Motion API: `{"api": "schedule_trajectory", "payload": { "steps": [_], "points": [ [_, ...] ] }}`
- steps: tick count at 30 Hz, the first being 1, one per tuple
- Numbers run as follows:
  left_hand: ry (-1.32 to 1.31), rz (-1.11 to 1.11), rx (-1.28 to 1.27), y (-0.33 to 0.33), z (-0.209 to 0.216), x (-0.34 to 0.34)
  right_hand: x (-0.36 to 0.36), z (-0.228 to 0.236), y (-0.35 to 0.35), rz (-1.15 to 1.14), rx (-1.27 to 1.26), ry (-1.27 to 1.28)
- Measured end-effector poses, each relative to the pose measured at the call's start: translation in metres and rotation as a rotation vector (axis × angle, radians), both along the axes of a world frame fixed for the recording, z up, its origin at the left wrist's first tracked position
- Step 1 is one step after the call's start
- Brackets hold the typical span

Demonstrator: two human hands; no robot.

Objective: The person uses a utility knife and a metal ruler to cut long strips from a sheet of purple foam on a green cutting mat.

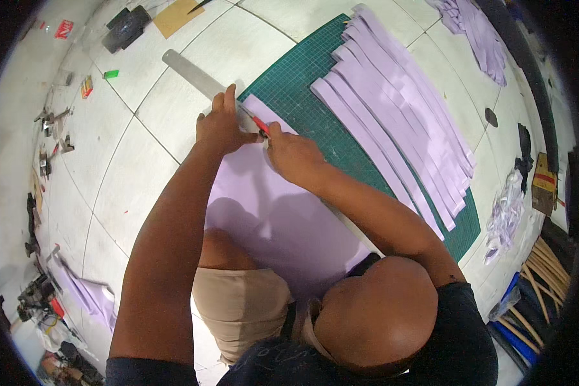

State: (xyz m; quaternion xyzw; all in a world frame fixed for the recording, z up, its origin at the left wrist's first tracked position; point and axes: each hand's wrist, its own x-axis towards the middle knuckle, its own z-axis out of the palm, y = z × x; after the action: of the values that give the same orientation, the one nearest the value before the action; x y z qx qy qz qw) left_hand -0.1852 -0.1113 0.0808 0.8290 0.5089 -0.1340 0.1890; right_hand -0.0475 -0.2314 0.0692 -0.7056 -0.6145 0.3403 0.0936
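Note:
Lilac fabric (254,183) lies in front of me, partly over a green cutting mat (286,87). A long translucent ruler (196,73) lies slantwise along the fabric, its far end reaching onto the tiles. My left hand (222,127) presses down on the ruler with fingers spread. Close beside it, my right hand (296,154) is closed around a slim red utility knife (260,125), held against the ruler's edge; its tip is hard to make out. Several lilac fabric strips (399,116) lie side by side over the mat's right part.
White floor tiles (138,161) surround the mat. Crumpled lilac fabric (476,38) lies at the far right, and another piece (87,296) at the left. Small tools and metal parts (48,157) line the left side. Wooden sticks (547,273) and a carton (544,183) stand at the right.

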Motion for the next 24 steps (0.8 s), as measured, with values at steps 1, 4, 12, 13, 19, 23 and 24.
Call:
{"api": "schedule_trajectory", "payload": {
  "steps": [1,4,12,13,19,23,24],
  "points": [
    [-0.011,-0.002,0.001,-0.001,-0.001,-0.001,-0.002,-0.003,0.003,-0.013,-0.001,-0.014],
    [-0.029,-0.004,0.005,-0.001,-0.001,-0.003,-0.001,-0.004,0.004,-0.002,-0.003,-0.006],
    [0.050,-0.081,0.002,0.001,-0.001,0.000,0.003,0.010,0.019,0.018,0.027,-0.030],
    [0.067,-0.093,0.005,0.001,-0.001,0.001,0.003,0.014,0.021,0.024,0.010,-0.030],
    [0.150,-0.133,0.015,0.005,0.003,0.008,0.015,0.015,0.003,0.057,0.001,-0.060],
    [0.132,-0.132,0.006,0.011,-0.002,0.008,0.043,0.030,-0.055,0.035,-0.209,-0.061],
    [0.140,-0.134,0.025,0.014,-0.006,0.007,0.050,0.031,-0.074,0.046,-0.248,-0.068]
  ]
}}
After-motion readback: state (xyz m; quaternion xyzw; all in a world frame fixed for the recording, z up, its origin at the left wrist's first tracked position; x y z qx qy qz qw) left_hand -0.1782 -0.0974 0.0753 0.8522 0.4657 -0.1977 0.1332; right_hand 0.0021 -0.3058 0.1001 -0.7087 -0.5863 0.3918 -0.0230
